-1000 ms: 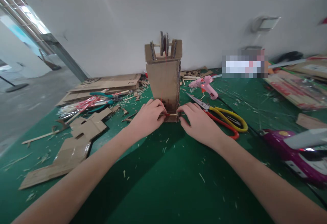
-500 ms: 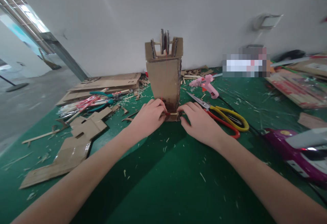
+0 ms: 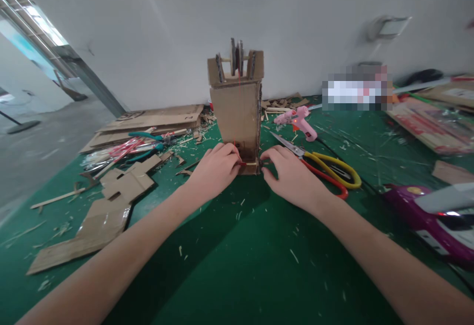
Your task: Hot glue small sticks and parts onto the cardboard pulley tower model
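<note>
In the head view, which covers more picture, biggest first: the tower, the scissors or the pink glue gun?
1. Tower
2. Scissors
3. Pink glue gun

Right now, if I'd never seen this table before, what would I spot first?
Probably the cardboard tower, standing upright mid-picture in front of the pale wall, with a wheel on top. Next, the person's hands at its foot: left hand at the left, right hand at the right. Bright scissors lie right of the tower, with a pink glue gun just beyond them.
</note>
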